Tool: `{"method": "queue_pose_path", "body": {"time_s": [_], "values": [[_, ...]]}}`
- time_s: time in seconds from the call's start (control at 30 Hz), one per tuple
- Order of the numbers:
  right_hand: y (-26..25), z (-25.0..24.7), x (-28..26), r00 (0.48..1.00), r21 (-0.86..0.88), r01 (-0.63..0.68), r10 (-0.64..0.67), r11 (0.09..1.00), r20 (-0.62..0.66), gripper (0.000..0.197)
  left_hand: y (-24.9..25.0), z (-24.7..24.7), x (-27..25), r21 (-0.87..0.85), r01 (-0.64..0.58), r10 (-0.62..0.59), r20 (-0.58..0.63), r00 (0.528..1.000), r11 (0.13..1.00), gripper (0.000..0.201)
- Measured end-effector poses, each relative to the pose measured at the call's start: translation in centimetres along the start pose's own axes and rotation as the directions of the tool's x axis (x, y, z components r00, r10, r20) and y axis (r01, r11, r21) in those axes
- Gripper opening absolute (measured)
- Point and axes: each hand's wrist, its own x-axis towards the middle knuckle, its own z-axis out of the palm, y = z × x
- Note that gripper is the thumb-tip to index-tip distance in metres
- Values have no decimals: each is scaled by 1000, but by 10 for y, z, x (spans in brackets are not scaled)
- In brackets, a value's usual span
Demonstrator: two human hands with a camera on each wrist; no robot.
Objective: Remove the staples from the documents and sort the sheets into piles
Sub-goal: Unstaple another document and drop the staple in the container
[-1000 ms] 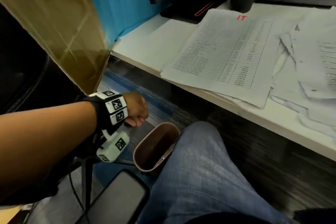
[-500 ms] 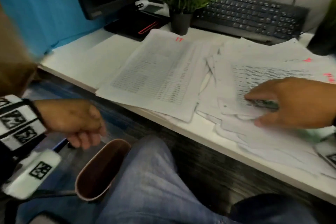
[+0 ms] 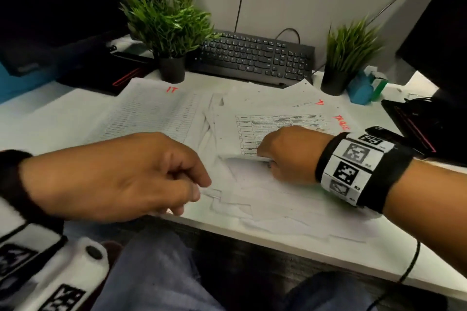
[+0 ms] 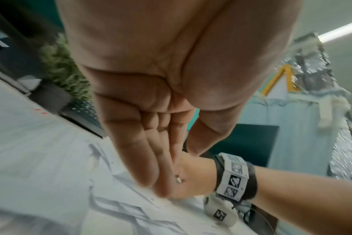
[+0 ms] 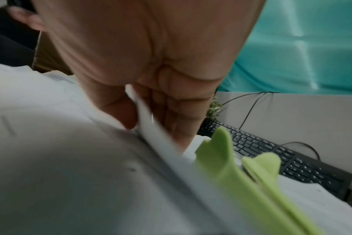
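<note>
A printed document lies on top of a loose heap of white sheets in the middle of the white desk. My right hand pinches its near-left corner, the sheet edge held between thumb and fingers. A pile marked "IT" in red lies to the left. My left hand hovers over the desk's front edge by the heap, its fingers relaxed and holding nothing. A small metal bit shows beside its fingertips. A blurred green two-pronged object lies by my right wrist.
A black keyboard leans at the back between two potted plants. A blue and green item stands right of them. Dark monitors sit at both back corners. My knees are under the desk edge.
My view rose from the bin under the desk to the desktop. My left hand came up from over the bin to the desk edge. My right hand closed on the document's corner.
</note>
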Motion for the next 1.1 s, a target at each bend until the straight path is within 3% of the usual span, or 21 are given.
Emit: {"method": "queue_pose_path", "body": {"time_s": [0.07, 0.13, 0.2, 0.27, 0.33, 0.4, 0.47, 0.53, 0.6, 0.7, 0.77, 0.9, 1.03, 1.1], "values": [[5, -2, 3, 997, 109, -63, 68, 992, -44, 10, 11, 2, 7, 161, -48, 47, 10, 999, 986, 20], [16, -9, 1, 979, 333, -112, 161, 936, -124, 16, 18, 5, 18, 161, -70, 74, -15, 997, 984, 20], [28, -20, -5, 944, 576, -116, 271, 809, -190, 18, 16, 5, 32, -44, 15, -17, -35, 999, 999, 18], [35, -27, -12, 948, 686, -80, 268, 723, -172, 20, 14, -1, 44, -353, 127, -151, -42, 988, 927, 20], [37, -29, -20, 984, 673, -43, 148, 739, -100, 33, 11, -12, 55, -580, 191, -263, -42, 964, 792, 27], [47, -33, -31, 988, 650, -40, 128, 759, -88, 43, 9, -21, 67, -675, 215, -331, -46, 943, 706, 30], [69, -40, -40, 961, 595, -83, 222, 800, -165, 39, 5, -24, 81, -680, 229, -365, -61, 929, 696, 29], [89, -42, -51, 935, 461, -213, 317, 861, -161, 41, 5, -25, 96, -653, 259, -393, -64, 917, 711, 27], [93, -34, -58, 954, 329, -278, 299, 903, -14, 61, 13, -22, 108, -640, 279, -388, -33, 921, 716, 22], [73, -6, -53, 973, 247, -211, 179, 946, 149, 84, 30, -18, 119, -630, 308, -380, 23, 925, 712, 21], [64, 6, -43, 981, 247, -183, 161, 951, 110, 72, 37, -16, 130, -582, 328, -409, -9, 912, 744, 22], [69, 8, -36, 984, 269, -177, 173, 947, 40, 21, 44, -18, 147, -210, 340, -382, -208, 901, 917, 38], [78, 11, -42, 985, 265, -170, 161, 949, 55, 21, 45, -28, 166, -371, 331, -420, -189, 887, 867, 47], [80, 12, -43, 987, 264, -163, 155, 951, 53, 19, 49, -27, 173, -420, 316, -442, -248, 862, 851, 42]]}}
